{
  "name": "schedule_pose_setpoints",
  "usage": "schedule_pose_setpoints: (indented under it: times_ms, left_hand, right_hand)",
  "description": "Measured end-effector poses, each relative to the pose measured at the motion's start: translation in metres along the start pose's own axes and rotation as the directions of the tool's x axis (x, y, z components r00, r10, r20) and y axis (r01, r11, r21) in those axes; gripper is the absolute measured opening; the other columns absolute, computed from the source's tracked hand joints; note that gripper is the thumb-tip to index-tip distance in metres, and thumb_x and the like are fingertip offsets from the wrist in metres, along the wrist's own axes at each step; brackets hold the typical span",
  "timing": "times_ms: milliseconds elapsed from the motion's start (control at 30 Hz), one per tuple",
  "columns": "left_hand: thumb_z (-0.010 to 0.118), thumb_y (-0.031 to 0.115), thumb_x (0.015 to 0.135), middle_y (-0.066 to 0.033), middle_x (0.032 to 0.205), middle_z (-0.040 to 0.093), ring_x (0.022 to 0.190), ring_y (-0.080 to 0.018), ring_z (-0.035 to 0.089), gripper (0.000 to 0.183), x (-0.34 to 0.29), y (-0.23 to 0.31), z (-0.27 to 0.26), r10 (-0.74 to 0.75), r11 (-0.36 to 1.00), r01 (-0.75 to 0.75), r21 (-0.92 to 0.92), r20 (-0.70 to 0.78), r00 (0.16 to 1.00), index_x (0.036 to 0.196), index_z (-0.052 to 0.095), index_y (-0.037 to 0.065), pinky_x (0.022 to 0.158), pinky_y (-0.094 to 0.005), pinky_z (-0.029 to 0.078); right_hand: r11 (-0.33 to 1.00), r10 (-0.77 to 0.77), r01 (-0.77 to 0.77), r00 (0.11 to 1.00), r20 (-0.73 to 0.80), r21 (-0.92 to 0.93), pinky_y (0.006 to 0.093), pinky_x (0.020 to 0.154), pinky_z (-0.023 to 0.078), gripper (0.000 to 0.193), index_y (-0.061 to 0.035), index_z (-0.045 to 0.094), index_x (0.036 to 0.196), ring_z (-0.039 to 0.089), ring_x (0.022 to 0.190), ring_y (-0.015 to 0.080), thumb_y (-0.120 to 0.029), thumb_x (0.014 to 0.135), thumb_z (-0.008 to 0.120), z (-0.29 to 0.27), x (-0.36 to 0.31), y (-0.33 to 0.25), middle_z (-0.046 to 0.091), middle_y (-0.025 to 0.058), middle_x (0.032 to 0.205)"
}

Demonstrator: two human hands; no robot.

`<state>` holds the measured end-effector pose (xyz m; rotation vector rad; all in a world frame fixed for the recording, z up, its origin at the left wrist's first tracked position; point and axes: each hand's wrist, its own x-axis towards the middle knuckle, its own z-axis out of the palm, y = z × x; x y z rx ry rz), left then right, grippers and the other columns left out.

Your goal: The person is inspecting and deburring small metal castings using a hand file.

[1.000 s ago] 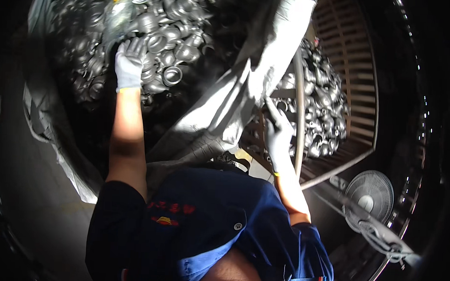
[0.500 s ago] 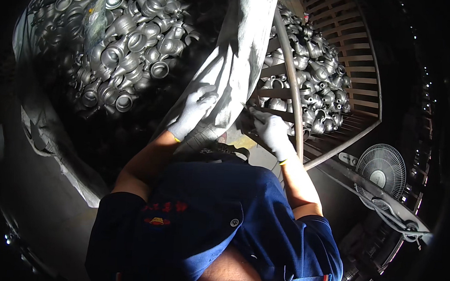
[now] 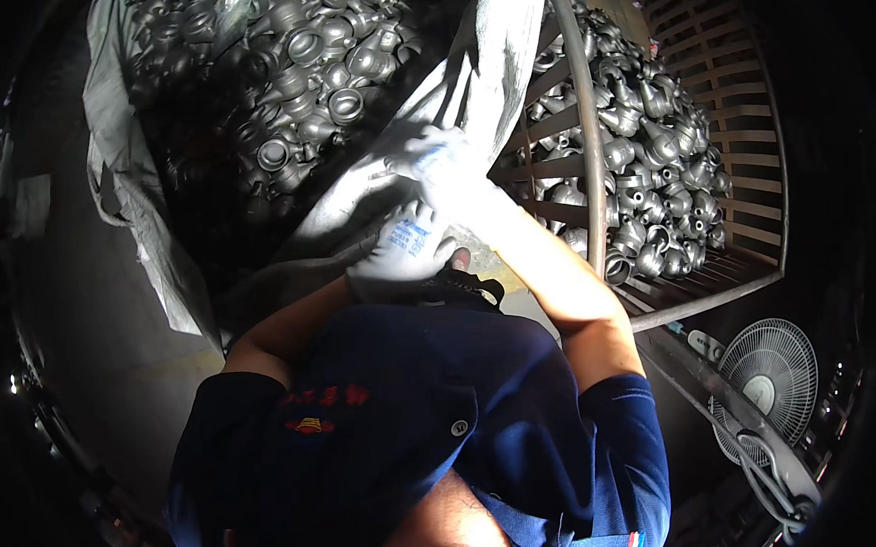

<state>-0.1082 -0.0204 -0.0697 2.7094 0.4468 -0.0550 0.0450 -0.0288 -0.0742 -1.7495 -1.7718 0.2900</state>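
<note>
Both my hands wear white gloves and are at the near side of a large white woven sack [image 3: 488,92]. My left hand [image 3: 407,245] is close to my body at the sack's edge, back up, with blue print on the glove. Its thumb stands out from the short-looking fingers. Just beyond it, my right hand [image 3: 453,178] reaches across to the left over the sack cloth. Glare and motion smear its fingers, so its hold on the cloth cannot be made out. Grey metal pipe-like fittings [image 3: 304,100] fill the sack.
At the right, a slatted metal cage [image 3: 751,140] with a tubular post [image 3: 589,134] holds more metal fittings [image 3: 658,175]. A white fan [image 3: 764,386] stands lower right beside a metal beam [image 3: 732,409]. The sack's loose left flap [image 3: 146,215] hangs down at the left.
My right hand has moved left from beside the cage onto the sack cloth. My left hand has come nearer my body and slightly right. The whole view has shifted.
</note>
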Motion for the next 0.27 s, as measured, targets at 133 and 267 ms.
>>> schedule_pose_setpoints:
  times_ms: [133,267]
  left_hand:
    - [0.062,0.033,0.081,-0.0204,0.121,0.054,0.110,-0.0357,0.054,0.058,-0.022,0.010,-0.004,0.074,0.996,-0.078,-0.037,-0.098,0.992,0.128,0.050,0.002,0.091,-0.0467,0.045]
    - [0.066,0.033,0.079,-0.0193,0.131,0.050,0.124,-0.0354,0.047,0.069,-0.042,0.011,-0.009,-0.003,0.925,-0.079,-0.371,-0.215,0.977,0.136,0.041,0.004,0.102,-0.0483,0.038]
  right_hand:
    - [0.913,-0.008,0.251,0.798,0.603,-0.321,0.0357,0.091,0.048,0.030,-0.0054,0.070,0.105,0.060,0.110,0.0266,-0.014,0.078,0.060,0.005,0.008,0.007,0.066,0.0151,0.112]
    - [0.737,0.075,-0.161,0.985,0.157,0.656,0.0366,0.108,0.035,0.033,-0.0146,0.071,0.109,0.053,0.123,0.0239,-0.015,0.076,0.067,-0.002,0.008,0.018,0.064,0.0160,0.119]
